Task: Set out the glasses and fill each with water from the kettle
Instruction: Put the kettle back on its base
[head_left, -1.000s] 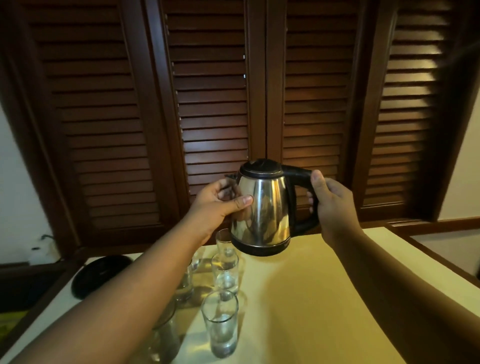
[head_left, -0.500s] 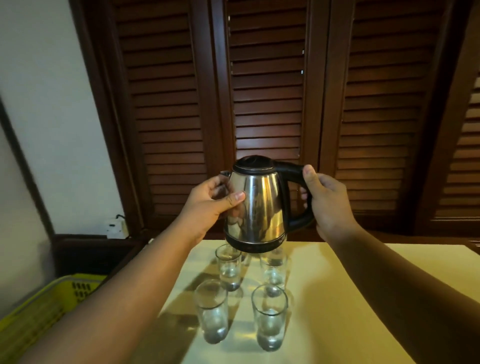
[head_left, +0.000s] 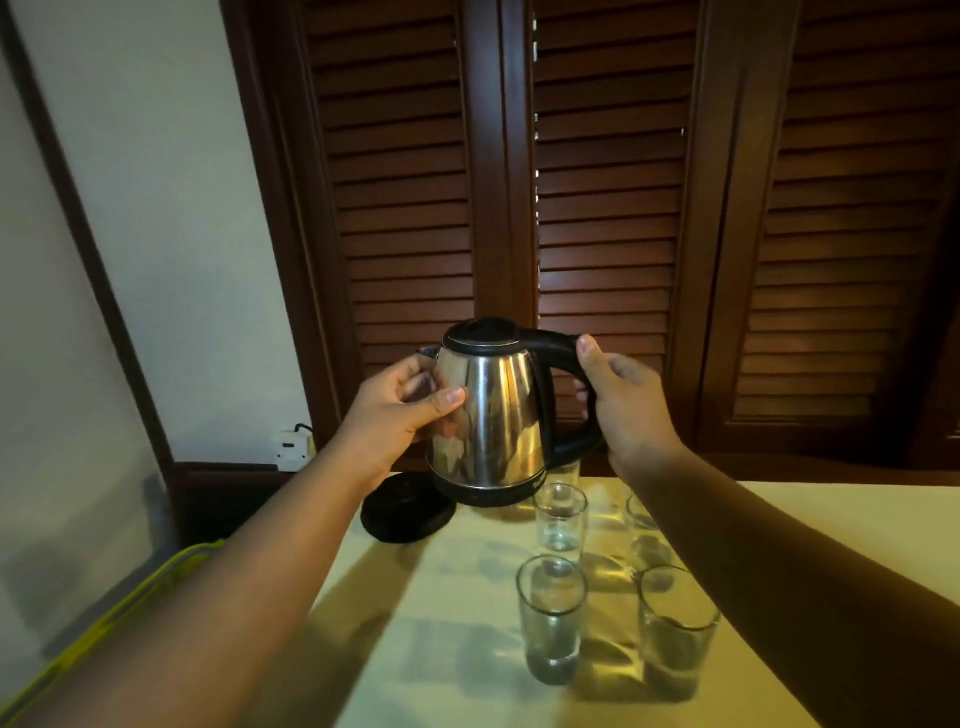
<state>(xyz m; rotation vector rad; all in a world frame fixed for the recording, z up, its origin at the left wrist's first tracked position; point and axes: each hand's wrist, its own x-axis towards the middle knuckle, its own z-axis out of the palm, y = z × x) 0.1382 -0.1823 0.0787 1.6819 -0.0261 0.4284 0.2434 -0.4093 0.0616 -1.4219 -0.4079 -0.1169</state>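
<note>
Right hand (head_left: 623, 410): fingers wrapped round black handle of kettle (head_left: 488, 415). Left hand (head_left: 400, 410): cupped on steel wall, thumb across front, fingers curled toward spout. Kettle upright in air between both palms. Glasses (head_left: 551, 618) on table (head_left: 441, 649), below and right of left fingertips; base (head_left: 408, 512) below left fingers.

Risks:
- steel wall possibly hot, left grip may flinch
- spout points away from glasses, so tilt here wets table
- low kettle bottom may clip rear glass

No legible brand or label.
</note>
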